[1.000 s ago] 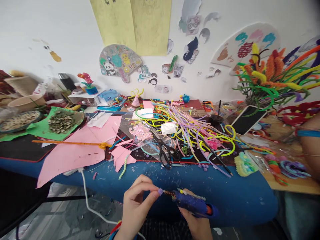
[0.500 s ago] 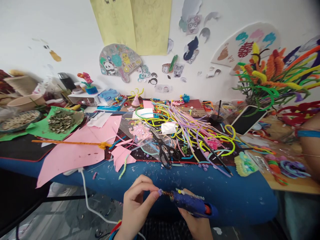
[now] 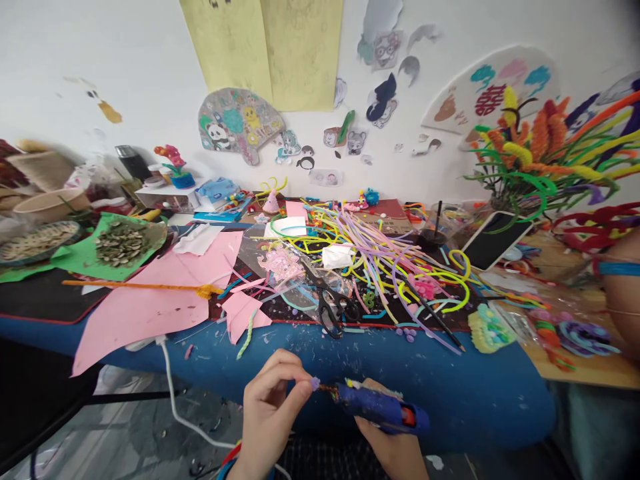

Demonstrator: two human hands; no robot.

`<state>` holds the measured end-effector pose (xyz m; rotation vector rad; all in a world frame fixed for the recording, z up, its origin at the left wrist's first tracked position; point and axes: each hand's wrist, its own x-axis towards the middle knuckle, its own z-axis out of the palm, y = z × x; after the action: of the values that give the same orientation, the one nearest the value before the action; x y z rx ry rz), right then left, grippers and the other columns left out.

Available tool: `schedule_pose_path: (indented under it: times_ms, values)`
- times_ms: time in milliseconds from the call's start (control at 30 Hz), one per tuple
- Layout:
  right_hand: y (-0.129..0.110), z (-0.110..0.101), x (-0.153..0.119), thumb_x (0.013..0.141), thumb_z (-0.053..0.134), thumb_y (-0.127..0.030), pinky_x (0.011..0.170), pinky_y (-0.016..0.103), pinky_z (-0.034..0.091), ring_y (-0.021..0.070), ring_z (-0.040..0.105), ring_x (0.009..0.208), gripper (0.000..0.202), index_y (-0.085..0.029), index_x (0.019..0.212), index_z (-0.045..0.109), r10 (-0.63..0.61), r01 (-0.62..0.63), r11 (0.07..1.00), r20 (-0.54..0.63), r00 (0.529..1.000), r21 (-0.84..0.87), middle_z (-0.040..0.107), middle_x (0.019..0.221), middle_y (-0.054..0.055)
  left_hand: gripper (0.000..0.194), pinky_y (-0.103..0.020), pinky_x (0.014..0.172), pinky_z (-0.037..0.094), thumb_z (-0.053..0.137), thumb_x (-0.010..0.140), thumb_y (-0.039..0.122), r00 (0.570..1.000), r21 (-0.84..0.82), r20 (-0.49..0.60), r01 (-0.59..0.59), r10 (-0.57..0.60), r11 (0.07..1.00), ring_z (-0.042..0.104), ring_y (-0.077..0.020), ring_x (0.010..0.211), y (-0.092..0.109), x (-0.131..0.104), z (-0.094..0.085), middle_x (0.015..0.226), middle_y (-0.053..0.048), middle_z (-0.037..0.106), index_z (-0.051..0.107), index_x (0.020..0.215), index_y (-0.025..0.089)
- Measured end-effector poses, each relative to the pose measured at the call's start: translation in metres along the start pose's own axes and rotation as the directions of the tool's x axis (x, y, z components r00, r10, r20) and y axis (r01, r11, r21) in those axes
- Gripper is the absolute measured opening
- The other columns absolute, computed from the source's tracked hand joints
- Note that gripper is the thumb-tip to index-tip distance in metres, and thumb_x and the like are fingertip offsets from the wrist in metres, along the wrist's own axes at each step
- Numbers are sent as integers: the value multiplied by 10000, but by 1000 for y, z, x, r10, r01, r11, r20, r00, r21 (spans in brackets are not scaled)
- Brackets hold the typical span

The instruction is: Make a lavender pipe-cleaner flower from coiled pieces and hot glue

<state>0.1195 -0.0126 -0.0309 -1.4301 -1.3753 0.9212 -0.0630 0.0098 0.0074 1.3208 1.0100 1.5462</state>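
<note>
My left hand point(image 3: 274, 407) pinches a small fuzzy purple piece point(image 3: 315, 383) between thumb and forefinger. My right hand point(image 3: 383, 433) is wrapped round a blue hot glue gun point(image 3: 377, 405), whose dirty nozzle points left at the purple piece, touching it or very close. Both hands are held low, in front of the table's blue front edge. Black scissors point(image 3: 333, 307) lie on the table beyond them, amid many pipe cleaners point(image 3: 360, 243) in yellow, pink and purple. A pale green twisted pipe cleaner point(image 3: 247, 333) rests near the edge.
Pink paper sheets point(image 3: 165, 293) cover the left side of the table. Farther left is a green sheet point(image 3: 150, 230) with a heap of flakes. A smartphone point(image 3: 497, 240) leans at the right before pipe-cleaner flowers point(image 3: 545, 147). Another person's arm point(image 3: 623, 293) shows at the far right.
The glue gun and the purple piece have shifted slightly left together. My grip on both looks the same.
</note>
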Motion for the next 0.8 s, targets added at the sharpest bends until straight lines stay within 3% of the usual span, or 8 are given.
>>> schedule_pose_path:
  times_ms: [267,633,800]
  values:
    - [5,3,-4,798,631,-407,574,273,489,178,564,577,239,-232,647,569,78,-64,989,-100,992,130,584,603,-7,110,-243,651,438,728,851,210,996,-67,-80,29,-34,997,528,-147,711,-5,-2,0,735,-11,566,728,742,200]
    - [2,4,-5,794,637,-388,610,274,499,174,577,587,229,-231,640,572,28,-13,991,-119,992,130,603,618,-9,83,-253,645,438,740,839,213,998,-41,24,53,-52,998,540,-160,708,-4,0,0,720,-22,575,752,757,205]
    - [2,7,-8,810,632,-360,654,282,526,205,644,673,153,-221,748,644,48,-23,991,-188,981,136,671,706,14,108,-258,642,418,728,851,223,998,-75,-18,61,-63,995,530,-161,708,-2,-1,3,727,-21,562,730,746,199]
